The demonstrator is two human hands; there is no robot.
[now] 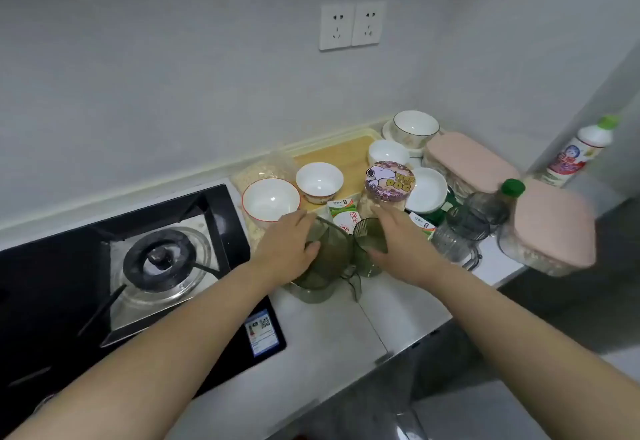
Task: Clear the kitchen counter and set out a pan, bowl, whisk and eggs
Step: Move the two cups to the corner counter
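Note:
My left hand (pixel 289 247) grips a green see-through pitcher (pixel 325 266) near the counter's front. Beside it stands a smaller green see-through cup (pixel 369 249), which my right hand (pixel 401 245) holds from the right. Several white bowls crowd the counter behind: a red-rimmed bowl (pixel 270 199), a small bowl (pixel 319 180), a flat bowl (pixel 427 188) and a patterned bowl (pixel 415 126) at the back. No pan, whisk or eggs show.
A black gas hob (pixel 114 259) lies at the left. Milk cartons (pixel 343 212), a cartoon-dog lidded tub (pixel 389 181), grey cups (pixel 460 231), a green-capped bottle (pixel 502 197), pink-lidded boxes (pixel 550 228) and a wooden board (pixel 339 159) crowd the counter. A white bottle (pixel 581 148) stands far right.

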